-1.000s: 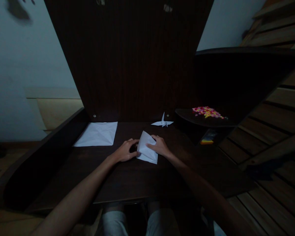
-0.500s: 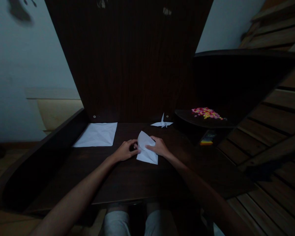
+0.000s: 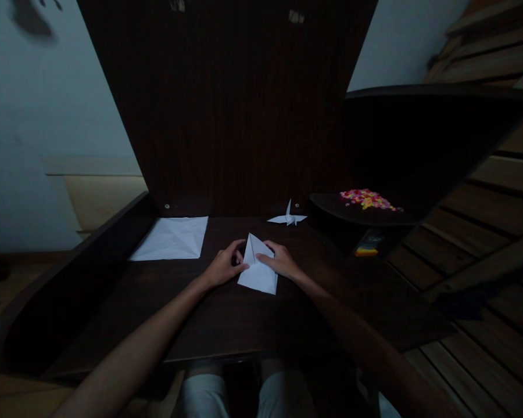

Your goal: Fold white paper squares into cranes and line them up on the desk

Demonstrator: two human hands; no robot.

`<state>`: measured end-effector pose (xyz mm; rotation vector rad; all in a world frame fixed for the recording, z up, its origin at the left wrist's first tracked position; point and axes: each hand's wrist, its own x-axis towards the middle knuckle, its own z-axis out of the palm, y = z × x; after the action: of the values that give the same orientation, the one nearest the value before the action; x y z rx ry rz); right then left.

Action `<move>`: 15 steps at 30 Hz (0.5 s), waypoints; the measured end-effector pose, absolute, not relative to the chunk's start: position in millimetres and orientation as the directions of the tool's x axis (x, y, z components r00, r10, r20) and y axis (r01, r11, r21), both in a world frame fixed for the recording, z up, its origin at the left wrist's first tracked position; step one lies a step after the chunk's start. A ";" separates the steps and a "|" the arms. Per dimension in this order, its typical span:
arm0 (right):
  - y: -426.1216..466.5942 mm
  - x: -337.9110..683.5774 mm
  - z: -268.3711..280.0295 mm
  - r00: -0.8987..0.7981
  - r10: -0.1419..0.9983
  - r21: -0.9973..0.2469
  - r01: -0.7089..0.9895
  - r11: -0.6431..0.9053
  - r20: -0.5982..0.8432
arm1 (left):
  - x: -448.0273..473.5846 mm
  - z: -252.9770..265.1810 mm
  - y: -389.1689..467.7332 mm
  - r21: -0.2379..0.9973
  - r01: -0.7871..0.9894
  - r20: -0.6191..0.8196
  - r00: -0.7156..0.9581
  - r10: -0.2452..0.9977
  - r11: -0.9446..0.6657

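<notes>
Between my hands is a folded white sheet of paper (image 3: 261, 274), its pointed end away from me and its wider end near me. My left hand (image 3: 224, 265) pinches its left edge, with the thumb on top and the fingers curled at the side. My right hand (image 3: 282, 259) grips the right edge, thumb lying over the paper's face. A white folded paper crane (image 3: 289, 218) stands behind, close to the back panel. Off to the left lies a creased white sheet of paper (image 3: 174, 238).
The dark wooden desk (image 3: 226, 331) has a raised side board (image 3: 70, 296) at left and a tall back panel (image 3: 244, 116). On the right, a corner shelf (image 3: 331, 206) bears a heap of small pink and yellow pieces (image 3: 368, 199). A yellow-orange item (image 3: 366, 252) sits under it.
The paper between my hands has turned slightly and lies flatter, its near end shifted left and a crease now showing near its tip. My hands have barely moved.
</notes>
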<state>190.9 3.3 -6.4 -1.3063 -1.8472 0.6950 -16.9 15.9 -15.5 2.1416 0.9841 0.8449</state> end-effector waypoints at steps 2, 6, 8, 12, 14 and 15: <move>3.6 191.2 -7.1 -0.199 0.943 -0.786 0.523 0.331 0.265 | -16.4 -15.5 14.9 0.745 0.409 0.296 0.507 0.810 -0.528; 4.0 192.0 -7.7 -0.213 0.943 -0.778 0.533 0.332 0.257 | -16.3 -12.7 11.7 0.740 0.401 0.340 0.469 0.815 -0.540; 4.1 192.1 -7.7 -0.220 0.943 -0.777 0.536 0.331 0.250 | -17.0 -10.2 10.8 0.717 0.421 0.353 0.466 0.811 -0.555; 4.1 192.4 -7.5 -0.230 0.940 -0.779 0.529 0.337 0.250 | -17.7 -7.2 11.5 0.628 0.443 0.392 0.529 0.752 -0.639; 4.2 192.4 -7.7 -0.242 0.937 -0.785 0.515 0.344 0.252 | -17.5 -7.6 12.4 0.606 0.441 0.394 0.556 0.732 -0.662; 4.4 192.4 -8.0 -0.243 0.937 -0.791 0.507 0.344 0.252 | -17.4 -8.2 12.7 0.601 0.444 0.393 0.560 0.729 -0.665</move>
<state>192.4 4.4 -8.0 -1.2655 -1.8800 0.7491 -17.4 12.7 -8.2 2.3599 0.9473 0.8821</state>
